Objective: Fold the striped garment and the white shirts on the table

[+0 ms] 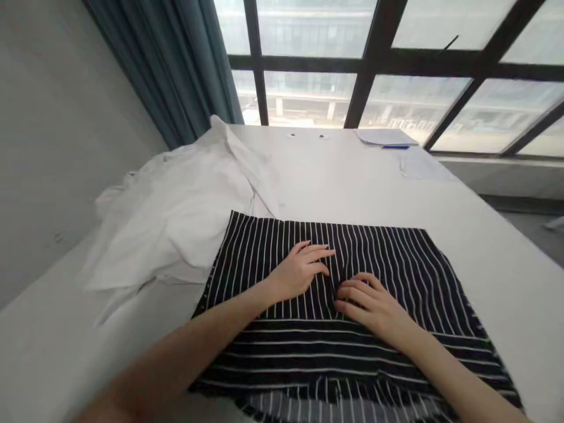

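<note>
On the white counter (317,182), the loosely spread left hand (303,270) and curled right hand (372,302), its grip unclear, touch black white-striped fabric (264,252).

The striped cloth (317,338) is black with thin white lines, and it lies spread mostly flat on the near part of the counter (317,182). Its lines run lengthwise toward the counter's far edge, but across in a wide nearer band. Small wrinkles show in its middle, and its nearest border is uneven, with a greyish side visible.
</note>
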Action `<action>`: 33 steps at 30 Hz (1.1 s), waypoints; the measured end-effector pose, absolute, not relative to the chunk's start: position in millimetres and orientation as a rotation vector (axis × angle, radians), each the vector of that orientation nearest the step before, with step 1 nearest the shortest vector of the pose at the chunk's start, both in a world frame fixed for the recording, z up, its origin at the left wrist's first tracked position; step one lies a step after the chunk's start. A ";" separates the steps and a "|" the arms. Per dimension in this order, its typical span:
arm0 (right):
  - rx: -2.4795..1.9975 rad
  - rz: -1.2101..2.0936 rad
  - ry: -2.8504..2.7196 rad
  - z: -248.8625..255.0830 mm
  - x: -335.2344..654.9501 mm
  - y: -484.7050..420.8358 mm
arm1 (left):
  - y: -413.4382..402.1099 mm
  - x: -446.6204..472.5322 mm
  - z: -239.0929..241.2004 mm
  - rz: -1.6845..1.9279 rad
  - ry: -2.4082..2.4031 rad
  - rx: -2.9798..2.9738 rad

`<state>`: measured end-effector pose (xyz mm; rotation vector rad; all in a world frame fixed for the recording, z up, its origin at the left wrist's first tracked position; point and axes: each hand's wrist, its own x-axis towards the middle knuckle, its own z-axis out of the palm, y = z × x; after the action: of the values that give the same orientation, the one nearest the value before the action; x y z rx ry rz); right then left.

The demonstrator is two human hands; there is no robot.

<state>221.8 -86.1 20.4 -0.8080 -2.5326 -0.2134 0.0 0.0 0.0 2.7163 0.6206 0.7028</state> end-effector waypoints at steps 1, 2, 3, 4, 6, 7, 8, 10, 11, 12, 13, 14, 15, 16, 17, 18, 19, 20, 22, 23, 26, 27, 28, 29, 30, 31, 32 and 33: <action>-0.798 -0.196 -2.545 20.3 222.1 -86.0 | 0.4 -0.2 -0.5 0.697 0.592 2.721; -0.790 -0.178 -2.554 20.2 222.3 -85.9 | 0.8 -0.4 -1.1 0.695 0.567 2.725; -0.785 -0.159 -2.561 20.0 222.6 -85.9 | 1.2 -0.5 -1.8 0.697 0.547 2.726; -0.783 -0.141 -2.565 19.6 223.0 -86.0 | 1.6 -0.6 -2.7 0.704 0.529 2.726; -0.787 -0.099 -2.568 18.6 223.9 -86.3 | 2.4 -0.7 -4.9 0.731 0.503 2.720; -0.796 -0.083 -2.561 18.2 224.4 -86.4 | 2.7 -0.6 -5.8 0.750 0.500 2.715; -0.809 -0.074 -2.549 17.9 224.9 -86.6 | 2.9 -0.5 -6.5 0.771 0.504 2.712; -0.845 -0.069 -2.513 17.8 226.1 -86.7 | 2.9 0.0 -7.0 0.810 0.528 2.709; -0.869 -0.071 -2.491 17.8 226.6 -86.6 | 2.8 0.2 -6.9 0.827 0.546 2.710; -0.897 -0.071 -2.467 17.8 227.2 -86.3 | 2.6 0.4 -6.5 0.840 0.565 2.713; -0.931 -0.069 -2.441 17.6 227.7 -85.9 | 2.3 0.6 -5.9 0.852 0.583 2.716; -0.973 -0.063 -2.415 17.3 228.2 -85.4 | 2.1 0.7 -5.3 0.861 0.598 2.718; -1.020 -0.052 -2.393 16.7 228.7 -84.9 | 1.8 0.9 -4.7 0.866 0.611 2.719; -1.068 -0.039 -2.377 16.0 229.1 -84.3 | 1.6 1.0 -4.0 0.867 0.619 2.718; -1.109 -0.020 -2.371 15.2 229.5 -83.7 | 1.4 1.1 -3.2 0.872 0.623 2.713; -1.140 0.000 -2.375 14.4 229.9 -83.2 | 1.1 1.2 -2.2 0.878 0.628 2.705; -1.157 0.022 -2.387 13.5 230.2 -82.8 | 0.8 1.4 -1.1 0.886 0.637 2.693; -1.160 0.041 -2.405 12.7 230.5 -82.4 | 0.4 1.6 0.1 0.893 0.651 2.678; -1.148 0.071 -2.441 11.7 230.9 -82.1 | -0.4 1.9 2.6 0.902 0.692 2.646; -1.142 0.081 -2.455 11.5 231.0 -82.1 | -0.8 2.0 3.6 0.890 0.714 2.638; -1.140 0.087 -2.477 11.5 231.1 -82.4 | -1.7 2.4 4.6 0.772 0.757 2.663; -1.142 0.084 -2.479 11.6 231.1 -82.4 | -1.8 2.6 4.2 0.717 0.766 2.681; -1.144 0.080 -2.480 11.6 231.0 -82.5 | -1.8 2.8 3.7 0.663 0.779 2.698; -1.144 0.078 -2.480 11.6 231.0 -82.6 | -1.9 3.0 3.0 0.621 0.794 2.712; -1.142 0.080 -2.481 11.6 230.9 -82.6 | -1.9 3.2 2.4 0.593 0.813 2.722; -1.139 0.085 -2.482 11.5 230.9 -82.6 | -1.9 3.3 1.9 0.579 0.834 2.729; -1.135 0.092 -2.483 11.4 230.9 -82.6 | -2.0 3.4 1.6 0.574 0.853 2.732; -1.130 0.099 -2.483 11.3 230.9 -82.6 | -2.1 3.4 1.5 0.577 0.867 2.733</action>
<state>230.9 -82.6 11.3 -1.1301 -2.4828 0.0986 3.4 -2.1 1.5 2.7331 0.8668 0.5772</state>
